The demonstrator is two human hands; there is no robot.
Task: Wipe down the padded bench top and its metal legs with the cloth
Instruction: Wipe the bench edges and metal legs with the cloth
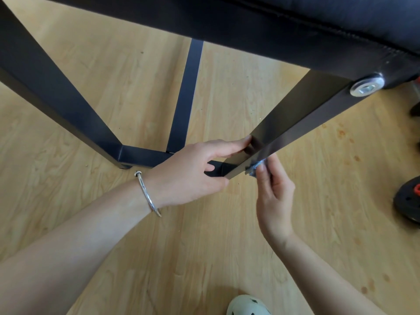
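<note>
The black padded bench top (318, 17) runs across the top of the head view. A dark metal leg (302, 110) slants down from its bolted corner toward the floor. My left hand (195, 171) grips the lower part of that leg, fingers wrapped around its inner face. My right hand (272, 192) pinches a small blue-grey cloth (255, 168) and presses it against the leg's outer edge near the bottom. Most of the cloth is hidden behind my fingers.
A second leg (45, 87) and a floor crossbar (141, 155) stand at the left, and a thin brace (186, 96) rises behind. Black weight plates with red parts (409, 201) lie at the right edge. A pale shoe (247, 306) shows on the wooden floor (113, 223).
</note>
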